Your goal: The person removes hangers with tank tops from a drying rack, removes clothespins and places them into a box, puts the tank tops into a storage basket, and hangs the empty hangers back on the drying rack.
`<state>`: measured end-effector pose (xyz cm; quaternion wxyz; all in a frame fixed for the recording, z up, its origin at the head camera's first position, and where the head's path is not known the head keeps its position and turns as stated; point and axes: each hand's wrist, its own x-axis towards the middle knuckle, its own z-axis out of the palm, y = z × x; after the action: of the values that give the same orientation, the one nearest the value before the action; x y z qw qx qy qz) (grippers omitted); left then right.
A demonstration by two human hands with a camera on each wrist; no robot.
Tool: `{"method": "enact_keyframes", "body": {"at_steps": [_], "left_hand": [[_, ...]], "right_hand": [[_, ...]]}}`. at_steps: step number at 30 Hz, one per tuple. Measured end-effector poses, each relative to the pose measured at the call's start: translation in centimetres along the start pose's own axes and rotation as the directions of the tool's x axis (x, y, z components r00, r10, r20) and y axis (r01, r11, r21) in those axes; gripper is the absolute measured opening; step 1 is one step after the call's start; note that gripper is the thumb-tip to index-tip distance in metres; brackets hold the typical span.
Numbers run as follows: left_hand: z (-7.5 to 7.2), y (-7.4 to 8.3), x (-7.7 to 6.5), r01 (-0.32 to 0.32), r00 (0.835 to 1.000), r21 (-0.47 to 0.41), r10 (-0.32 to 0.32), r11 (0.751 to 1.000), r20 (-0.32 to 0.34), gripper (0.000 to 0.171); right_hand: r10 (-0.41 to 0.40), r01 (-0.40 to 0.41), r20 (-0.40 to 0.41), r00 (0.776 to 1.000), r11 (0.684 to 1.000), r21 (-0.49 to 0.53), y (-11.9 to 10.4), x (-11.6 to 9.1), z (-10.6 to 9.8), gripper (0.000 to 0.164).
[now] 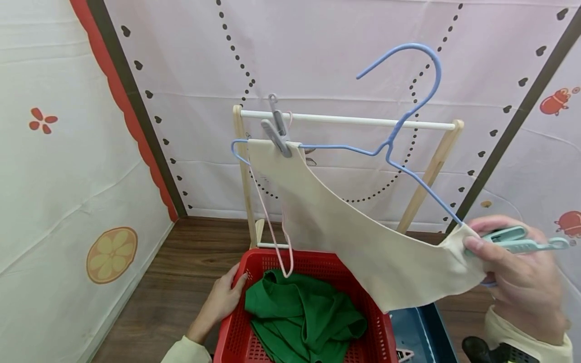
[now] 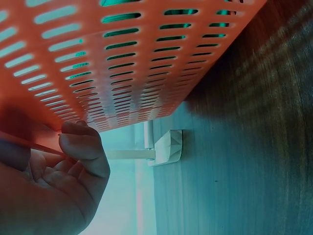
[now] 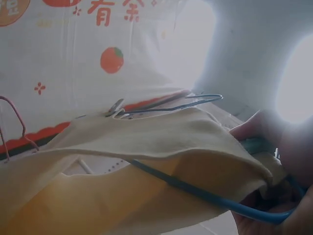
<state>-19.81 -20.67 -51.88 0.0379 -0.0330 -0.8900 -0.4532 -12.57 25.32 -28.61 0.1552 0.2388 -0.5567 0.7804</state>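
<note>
My right hand (image 1: 526, 272) grips the lower right end of a blue clothes hanger (image 1: 345, 147) together with the cream cloth (image 1: 327, 217) on it. A mint green clothespin (image 1: 522, 241) sits under the thumb at that corner. The hanger is tilted, its hook up. A grey clothespin (image 1: 278, 128) clips the cloth at the other end. In the right wrist view the cloth (image 3: 146, 137) hangs in two layers around the hanger wire (image 3: 195, 193). My left hand (image 1: 224, 295) holds the left rim of a red perforated basket (image 2: 122, 63). Crumpled green cloth (image 1: 308, 312) lies inside the basket.
Behind the basket stands a wooden rack with a white rod (image 1: 345, 120). A pink hanger (image 1: 272, 227) hangs from it. A blue bin (image 1: 422, 327) is right of the basket, partly hidden. Printed cloth walls (image 1: 91, 166) enclose the brown wood-grain surface (image 1: 181, 267).
</note>
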Motion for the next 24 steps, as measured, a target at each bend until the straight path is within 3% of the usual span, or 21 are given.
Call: {"method": "enact_keyframes", "body": {"at_steps": [5, 9, 12, 17, 21, 24], "left_hand": [[0.0, 0.0, 0.0, 0.026, 0.999, -0.045, -0.025, 0.999, 0.02, 0.044], [-0.1, 0.1, 0.1, 0.029, 0.999, -0.053, -0.028, 0.998, 0.022, 0.043], [-0.1, 0.1, 0.1, 0.023, 1.0, -0.038, -0.023, 0.999, 0.018, 0.044], [-0.2, 0.2, 0.0, 0.016, 1.0, -0.019, -0.016, 1.0, 0.007, 0.041], [-0.2, 0.1, 0.0, 0.023, 1.0, -0.015, -0.023, 1.0, 0.01, 0.034], [-0.1, -0.1, 0.1, 0.043, 0.999, -0.029, -0.042, 0.999, 0.022, 0.03]], "right_hand": [[0.028, -0.029, -0.031, 0.999, 0.998, -0.054, -0.3, -0.3, 0.5, 0.042], [0.015, -0.017, 0.02, 1.0, 0.995, 0.094, -0.3, -0.7, 0.3, 0.041], [-0.032, 0.016, 0.07, 0.997, 0.974, 0.224, -0.1, -0.9, 0.1, 0.035], [-0.069, 0.037, 0.089, 0.994, 0.948, 0.316, -0.3, -1.5, 0.2, 0.036], [-0.068, 0.004, 0.142, 0.988, 0.912, 0.411, -0.6, -1.8, 0.3, 0.038], [-0.066, -0.061, 0.257, 0.964, 0.887, 0.457, -1.1, -2.0, 0.4, 0.036]]}}
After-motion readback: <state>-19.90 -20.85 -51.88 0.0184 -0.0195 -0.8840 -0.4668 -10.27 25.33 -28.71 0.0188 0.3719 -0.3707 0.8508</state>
